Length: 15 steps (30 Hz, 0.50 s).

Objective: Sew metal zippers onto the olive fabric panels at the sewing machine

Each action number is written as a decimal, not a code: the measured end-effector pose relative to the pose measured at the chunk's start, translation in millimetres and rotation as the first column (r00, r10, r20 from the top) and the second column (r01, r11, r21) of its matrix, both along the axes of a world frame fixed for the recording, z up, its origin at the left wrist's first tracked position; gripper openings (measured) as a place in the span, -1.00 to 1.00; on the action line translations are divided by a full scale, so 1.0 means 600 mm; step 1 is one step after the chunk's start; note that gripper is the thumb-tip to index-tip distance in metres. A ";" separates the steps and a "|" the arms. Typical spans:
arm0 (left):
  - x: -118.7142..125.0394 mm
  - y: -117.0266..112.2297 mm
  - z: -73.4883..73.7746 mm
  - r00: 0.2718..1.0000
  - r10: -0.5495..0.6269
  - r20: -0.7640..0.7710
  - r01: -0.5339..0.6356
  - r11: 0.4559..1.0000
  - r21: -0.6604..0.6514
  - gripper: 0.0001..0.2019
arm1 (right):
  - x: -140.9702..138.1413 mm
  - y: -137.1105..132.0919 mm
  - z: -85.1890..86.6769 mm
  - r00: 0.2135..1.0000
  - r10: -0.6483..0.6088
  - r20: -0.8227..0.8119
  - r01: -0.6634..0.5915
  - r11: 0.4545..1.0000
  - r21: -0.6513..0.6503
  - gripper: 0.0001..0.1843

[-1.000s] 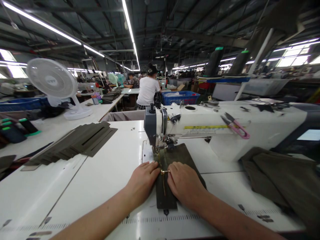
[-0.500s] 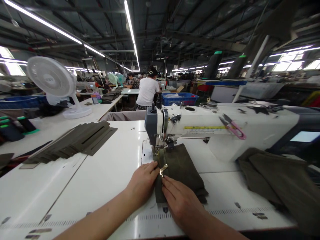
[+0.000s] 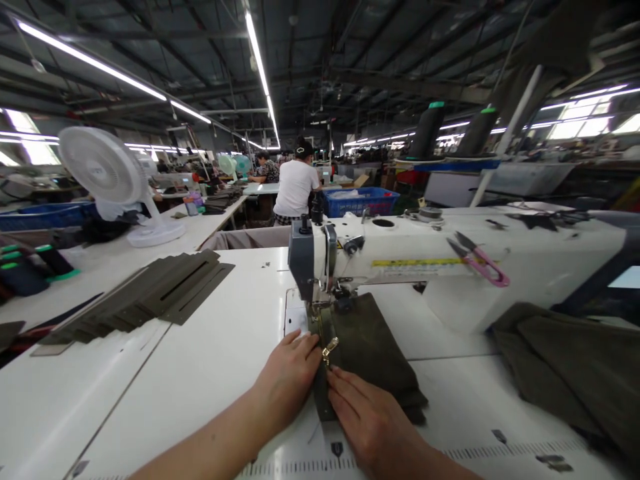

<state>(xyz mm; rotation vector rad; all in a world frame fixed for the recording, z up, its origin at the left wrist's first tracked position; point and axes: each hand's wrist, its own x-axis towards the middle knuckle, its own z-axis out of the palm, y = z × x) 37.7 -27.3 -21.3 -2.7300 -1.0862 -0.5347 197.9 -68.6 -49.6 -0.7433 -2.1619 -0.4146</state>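
Note:
A folded dark olive fabric piece (image 3: 383,353) with a zipper lies on the sewing machine bed, its far end under the needle area of the sewing machine (image 3: 313,267). A gold zipper pull (image 3: 331,347) stands out on it between my hands. My left hand (image 3: 290,373) is closed on the fabric's left edge just in front of the presser foot, fingers bent together. Lower down, my right hand (image 3: 367,413) has its fingers pressed together on the zipper strip below the pull. Both thumbs are mostly hidden.
Overlapping olive fabric panels (image 3: 150,293) lie at left, near a white fan (image 3: 107,167) and dark thread cones (image 3: 30,270). Pink-handled scissors (image 3: 480,260) rest against the machine arm. More olive fabric (image 3: 565,367) lies at right. A person in white (image 3: 295,187) sits ahead.
The view has shifted slightly, so the table and machine sit a little lower in the picture. Both hands stay on the fabric beside the zipper pull, in much the same pose.

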 end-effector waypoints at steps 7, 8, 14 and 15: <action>-0.004 0.021 0.001 0.997 -0.070 0.044 0.066 0.995 0.076 -0.78 | 0.002 0.028 -0.006 1.000 -0.006 -0.016 0.006 1.000 -0.010 -0.63; -0.005 0.023 -0.002 0.995 -0.080 0.056 0.075 0.993 0.092 -0.77 | 0.002 0.033 -0.005 1.000 -0.006 -0.019 0.006 1.000 -0.013 -0.62; -0.006 0.042 -0.012 0.988 -0.093 0.119 0.080 0.991 0.109 -0.74 | 0.002 0.056 0.000 0.999 -0.004 0.037 0.006 0.998 -0.063 -0.63; -0.005 0.046 -0.013 0.986 -0.090 0.139 0.076 0.992 0.101 -0.74 | 0.001 0.061 -0.001 0.999 -0.003 0.038 0.005 0.998 -0.064 -0.63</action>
